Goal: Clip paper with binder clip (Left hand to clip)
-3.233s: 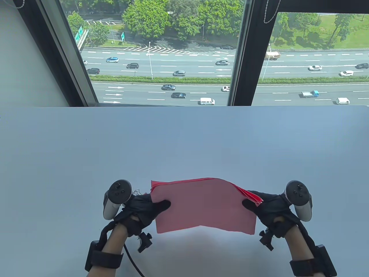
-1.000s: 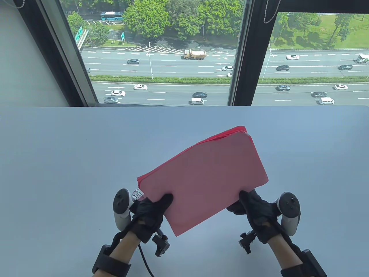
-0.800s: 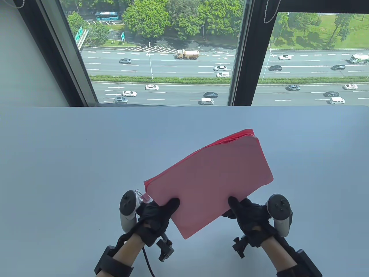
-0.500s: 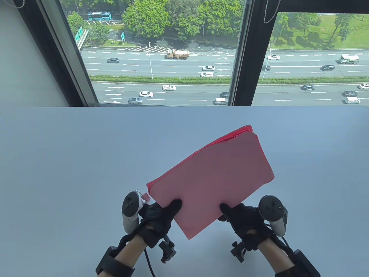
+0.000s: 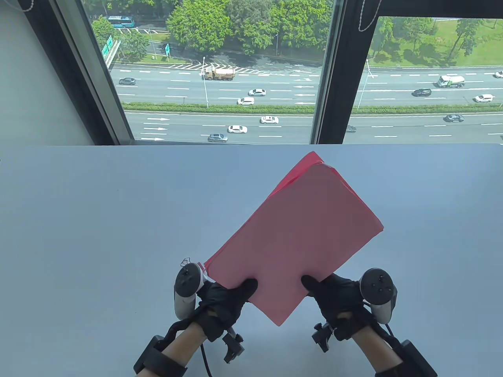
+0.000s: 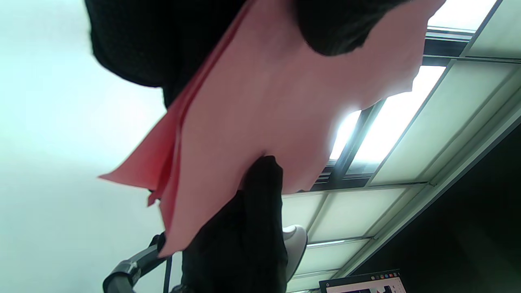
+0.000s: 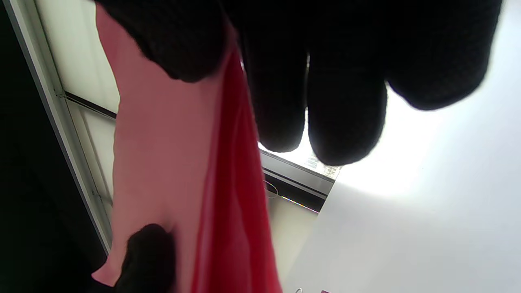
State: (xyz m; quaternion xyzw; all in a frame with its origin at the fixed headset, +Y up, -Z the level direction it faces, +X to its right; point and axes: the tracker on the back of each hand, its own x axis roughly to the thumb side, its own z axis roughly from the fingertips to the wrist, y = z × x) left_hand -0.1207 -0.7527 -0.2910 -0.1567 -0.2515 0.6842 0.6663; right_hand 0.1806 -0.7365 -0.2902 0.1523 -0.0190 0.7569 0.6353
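A stack of pink paper point(image 5: 302, 231) is held tilted above the white table point(image 5: 98, 220), one corner pointing at the window. My left hand point(image 5: 244, 290) grips its near left edge, thumb on top. My right hand point(image 5: 314, 284) grips the near right edge, thumb on top. The binder clip point(image 5: 185, 260), small with silver wire handles, lies on the table just beyond my left hand, mostly hidden by the tracker. The left wrist view shows the paper point(image 6: 252, 122) from below. In the right wrist view the paper point(image 7: 163, 154) sits between thumb and fingers point(image 7: 342, 101).
The table's far edge meets a large window point(image 5: 220, 78) with dark frames. A cable point(image 5: 204, 359) trails from my left wrist at the bottom edge.
The stack has turned from lying wide between my hands to standing diagonally, its far corner swinging up toward the window. My hands have moved closer together near its lower corner.
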